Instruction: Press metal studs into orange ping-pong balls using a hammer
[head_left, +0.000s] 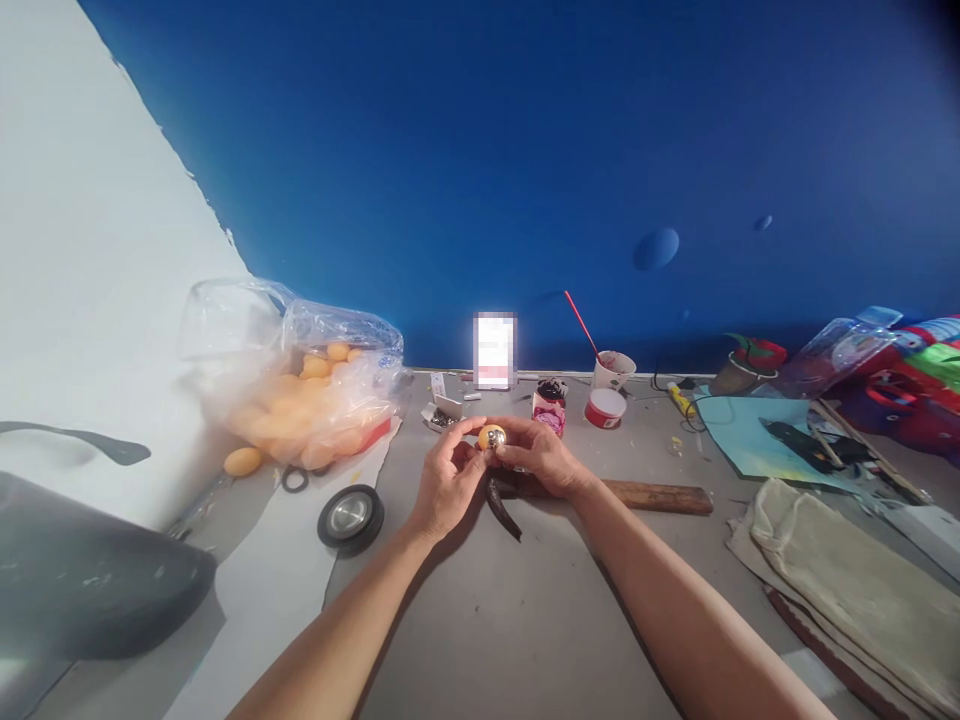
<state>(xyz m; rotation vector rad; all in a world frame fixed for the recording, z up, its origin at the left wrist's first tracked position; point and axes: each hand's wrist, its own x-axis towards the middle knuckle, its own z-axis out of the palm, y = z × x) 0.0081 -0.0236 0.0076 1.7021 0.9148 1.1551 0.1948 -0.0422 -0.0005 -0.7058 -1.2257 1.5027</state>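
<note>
Between the fingertips of both hands is an orange ball (484, 437), much like a ping-pong ball, with a small shiny silver piece (496, 438) against its near right side. My left hand (452, 480) pinches the ball from the left, thumb below and forefinger on top. From the right, my right hand (546, 458) closes on it, its thumb near the silver piece. Whether that piece is fixed to the ball, I cannot tell. Under the hands lies a claw hammer (660, 496), its dark curved claw toward me and its wooden handle pointing right, partly hidden by my right wrist.
At left, a clear plastic bag (300, 390) holds several orange balls; one loose ball (242, 461) and a black-rimmed wheel (350, 518) lie near it. Behind stand a small open box (442, 413), a stained jar (550, 408) and a paper cup (614, 371). Folded cloth (847, 570) lies right.
</note>
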